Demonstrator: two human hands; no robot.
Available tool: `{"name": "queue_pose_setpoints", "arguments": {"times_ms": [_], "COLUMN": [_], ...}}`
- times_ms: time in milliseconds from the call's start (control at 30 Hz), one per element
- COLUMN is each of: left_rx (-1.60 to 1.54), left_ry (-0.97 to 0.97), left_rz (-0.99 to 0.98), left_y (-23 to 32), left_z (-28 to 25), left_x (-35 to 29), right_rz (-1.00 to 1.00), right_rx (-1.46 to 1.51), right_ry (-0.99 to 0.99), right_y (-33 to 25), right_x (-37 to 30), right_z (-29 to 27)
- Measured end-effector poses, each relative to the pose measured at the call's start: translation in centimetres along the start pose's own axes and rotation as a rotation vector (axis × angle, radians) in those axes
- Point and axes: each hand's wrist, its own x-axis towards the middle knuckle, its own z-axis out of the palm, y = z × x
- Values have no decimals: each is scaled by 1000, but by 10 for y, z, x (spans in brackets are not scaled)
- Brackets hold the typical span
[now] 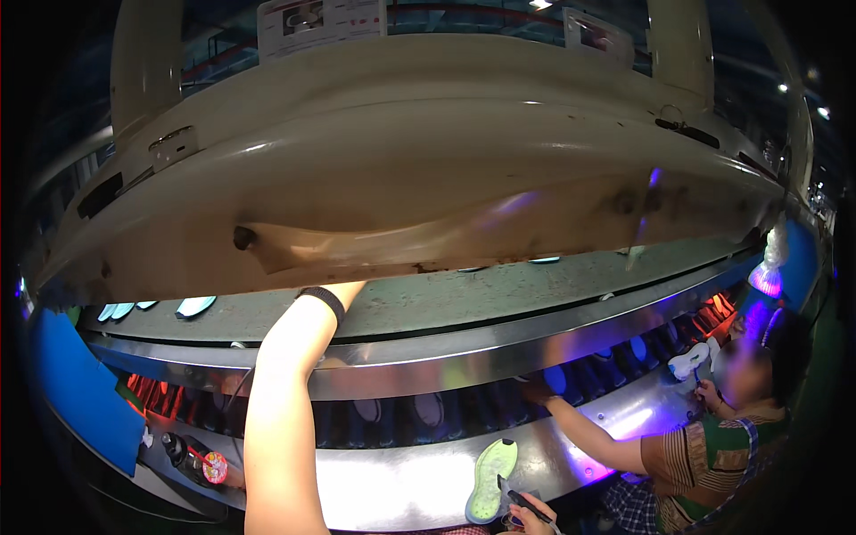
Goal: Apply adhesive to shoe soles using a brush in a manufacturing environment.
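Beside the green sole (488,481), our right hand (538,517) clamped a black tool (528,506), best kept steady; our left hand's state we couldn't tell.

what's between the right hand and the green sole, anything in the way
Only the dark tool held in the right hand: the tool reaches over the right side of the sole. Nothing else visible stands between.

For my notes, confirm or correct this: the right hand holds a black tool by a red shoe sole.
The colour is wrong: the head view shows a light green shoe sole. The right hand does hold a black tool by it.
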Motion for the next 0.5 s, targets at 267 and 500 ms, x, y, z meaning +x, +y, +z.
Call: {"name": "queue_pose_setpoints", "arguments": {"times_ms": [267,500], "left_rx": [-132,-264], "left_ry": [47,351], "left_rz": [68,47], "left_y": [28,87], "left_z": [-77,-109], "left_x": [-94,-230], "right_rz": [64,-33], "right_rx": [149,242], "right_ry": [-40,132], "right_y": [16,25], "right_x": [18,28], "right_z": [-15,7]}}
